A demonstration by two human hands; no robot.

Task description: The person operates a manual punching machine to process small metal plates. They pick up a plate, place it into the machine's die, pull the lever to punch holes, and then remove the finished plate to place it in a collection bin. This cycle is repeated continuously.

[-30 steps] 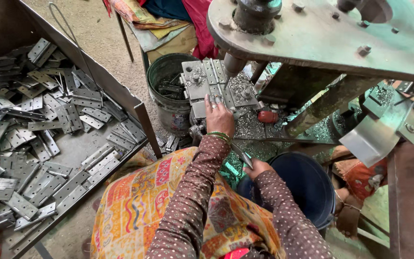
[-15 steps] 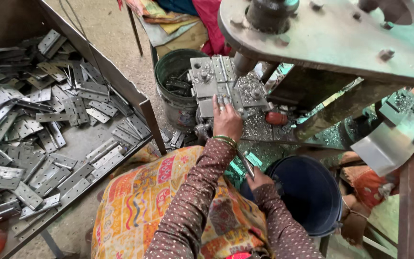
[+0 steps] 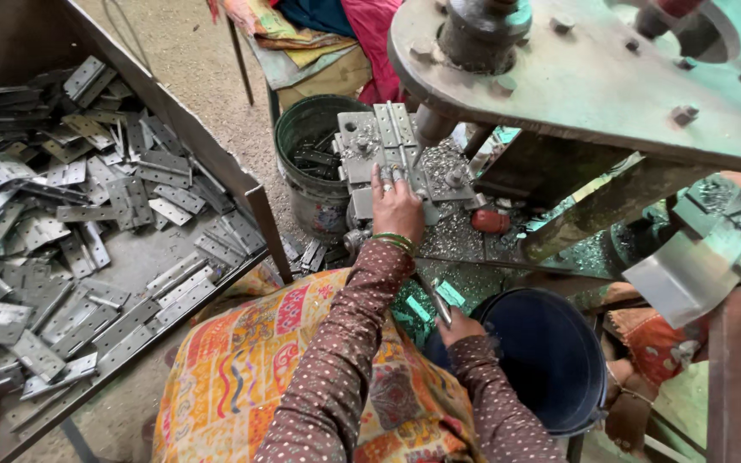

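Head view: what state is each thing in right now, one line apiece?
left hand: flat on the hinge on the press bed
hinge: lying open under the press
right hand: closed around a thin metal rod
blue bucket: upright, contents unclear
tray: heaped with flat hinges

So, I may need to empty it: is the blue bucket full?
Empty as far as visible: the blue bucket shows only dark interior; its bottom is shadowed, near the right hand.
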